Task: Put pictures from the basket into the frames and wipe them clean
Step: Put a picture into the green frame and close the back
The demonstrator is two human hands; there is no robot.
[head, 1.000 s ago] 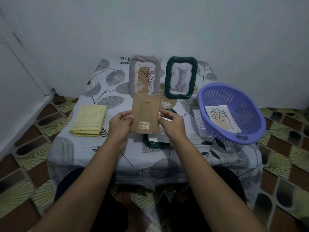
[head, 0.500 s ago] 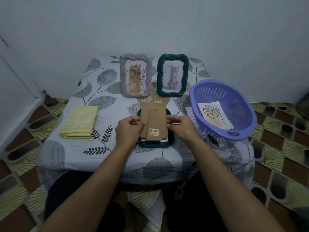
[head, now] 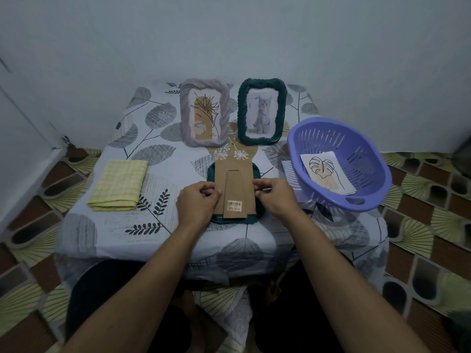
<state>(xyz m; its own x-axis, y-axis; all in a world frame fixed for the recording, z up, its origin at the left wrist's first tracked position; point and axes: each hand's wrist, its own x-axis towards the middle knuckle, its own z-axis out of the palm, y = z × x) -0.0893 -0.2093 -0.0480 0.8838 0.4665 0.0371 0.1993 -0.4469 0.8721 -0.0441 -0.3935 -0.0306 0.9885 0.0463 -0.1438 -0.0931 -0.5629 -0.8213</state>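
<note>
Matt brown cardboard backing (head: 234, 184) carries a small paper barcode sticker (head: 234, 205); beneath it, a dark green frame (head: 230, 220) has a ribbed, faintly glossy moulded rim. The lilac-grey frame (head: 186, 115) and the upright green frame (head: 242, 110) show the same rope-like relief with a dull sheen, above a soft printed fabric tablecloth (head: 158, 225). The purple basket (head: 362, 159) is smooth slotted plastic, its print (head: 326, 174) matt paper, the yellow checked cloth (head: 118, 184) coarse woven fabric.

bare hands (head: 197, 201) and forearms (head: 153, 271), black clothing (head: 102, 284) over both legs.

Home: tiled floor (head: 420, 189), clothed table (head: 122, 225)
</note>
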